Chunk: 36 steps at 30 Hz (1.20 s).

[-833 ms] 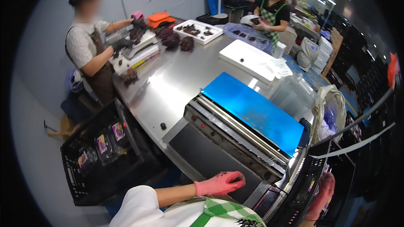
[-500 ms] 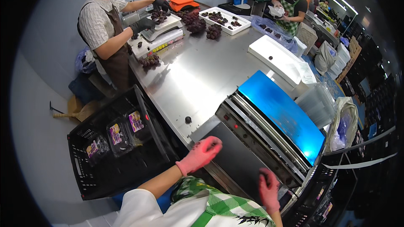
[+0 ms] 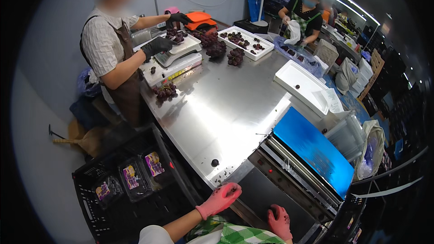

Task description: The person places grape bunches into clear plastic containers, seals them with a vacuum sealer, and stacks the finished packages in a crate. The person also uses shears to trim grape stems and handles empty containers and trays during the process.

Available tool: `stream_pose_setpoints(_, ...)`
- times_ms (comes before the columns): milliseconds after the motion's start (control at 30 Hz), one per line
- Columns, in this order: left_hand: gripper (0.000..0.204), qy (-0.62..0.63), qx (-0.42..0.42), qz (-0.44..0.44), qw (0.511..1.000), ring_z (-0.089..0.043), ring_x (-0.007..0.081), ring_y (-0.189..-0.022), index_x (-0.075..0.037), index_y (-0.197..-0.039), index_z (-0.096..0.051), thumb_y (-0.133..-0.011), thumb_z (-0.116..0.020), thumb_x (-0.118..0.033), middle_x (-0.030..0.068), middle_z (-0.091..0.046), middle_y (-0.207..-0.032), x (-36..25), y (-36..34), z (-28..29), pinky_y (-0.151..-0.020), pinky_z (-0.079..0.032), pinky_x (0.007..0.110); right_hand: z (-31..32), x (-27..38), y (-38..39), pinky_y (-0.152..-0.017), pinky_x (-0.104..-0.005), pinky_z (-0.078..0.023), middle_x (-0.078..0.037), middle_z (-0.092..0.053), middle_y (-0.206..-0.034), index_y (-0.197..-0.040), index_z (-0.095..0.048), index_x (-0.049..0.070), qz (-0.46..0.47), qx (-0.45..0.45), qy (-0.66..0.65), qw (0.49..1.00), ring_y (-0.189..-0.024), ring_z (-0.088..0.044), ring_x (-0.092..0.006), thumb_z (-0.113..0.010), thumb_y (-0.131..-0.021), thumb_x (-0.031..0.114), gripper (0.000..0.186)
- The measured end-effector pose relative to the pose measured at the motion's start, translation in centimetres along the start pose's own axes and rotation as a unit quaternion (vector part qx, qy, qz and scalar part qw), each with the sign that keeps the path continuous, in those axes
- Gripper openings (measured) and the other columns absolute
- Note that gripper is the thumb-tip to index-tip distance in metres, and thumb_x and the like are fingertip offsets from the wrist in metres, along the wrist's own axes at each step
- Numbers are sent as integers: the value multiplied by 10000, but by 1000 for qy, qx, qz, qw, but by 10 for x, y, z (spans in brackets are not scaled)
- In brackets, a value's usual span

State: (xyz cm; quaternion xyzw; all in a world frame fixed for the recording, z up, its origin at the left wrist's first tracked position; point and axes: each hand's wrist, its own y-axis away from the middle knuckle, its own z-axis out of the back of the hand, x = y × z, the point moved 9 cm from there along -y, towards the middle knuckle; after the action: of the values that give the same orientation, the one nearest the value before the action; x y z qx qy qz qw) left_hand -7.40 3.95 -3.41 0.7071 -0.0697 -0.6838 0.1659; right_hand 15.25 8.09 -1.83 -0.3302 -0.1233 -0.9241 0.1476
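My left hand (image 3: pixel 219 200), in a pink glove, is over the front edge of the steel table, near the left end of a sealing machine's dark front plate (image 3: pixel 264 190). Its fingers are curled in; what they hold, if anything, is hidden. Low over the same plate, my right hand (image 3: pixel 279 222) wears a matching glove. Its fingers are bent loosely and a gap shows beside the thumb, with nothing seen in it. Behind the plate the sealing machine (image 3: pixel 314 151) has a shiny blue top and a red light. A single dark grape (image 3: pixel 214 162) lies beyond my left hand.
A black crate (image 3: pixel 149 203) with labelled clear grape boxes (image 3: pixel 131 177) stands at left. Across the steel table (image 3: pixel 203 104), a person in black gloves handles grapes at a scale (image 3: pixel 178 47). White trays (image 3: pixel 303 88) and clear containers (image 3: pixel 343 135) are at right.
The view has shifted, so the table and sealing machine sit lower and further right. My right hand has come nearer my left. The far person in the green checked apron now holds a white bag lower.
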Motion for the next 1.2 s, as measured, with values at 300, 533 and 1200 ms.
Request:
stream_pose_setpoints(300,168,6,-185,-85,979,-508,74,-678,-11,-953,-549,-874,-572,-158,33,-554,-768,3,75,31,-623,-434,239,-14,20,-12,-784,-338,-458,-156,-594,-959,-1031,-568,-1,118,64,-62,989,-903,-580,-281,-571,-833,120,232)
stream_pose_setpoints(533,183,40,-326,-32,944,-568,119,-779,-25,-968,-544,-873,-583,-176,57,-591,-828,38,181,-22,-700,-461,262,-58,73,30,-803,-316,-459,-149,-579,-999,-1085,-547,-9,249,254,-148,923,-913,-583,-252,-561,-834,63,261)
stream_pose_setpoints(1200,214,71,-764,-5,642,-580,175,-833,-35,-1019,-524,-880,-567,-193,83,-591,-905,182,574,-201,-754,-462,292,-196,105,368,-722,-295,-452,-119,-610,-873,-1013,-565,-24,563,582,32,585,-787,-574,-198,-533,-861,134,222)
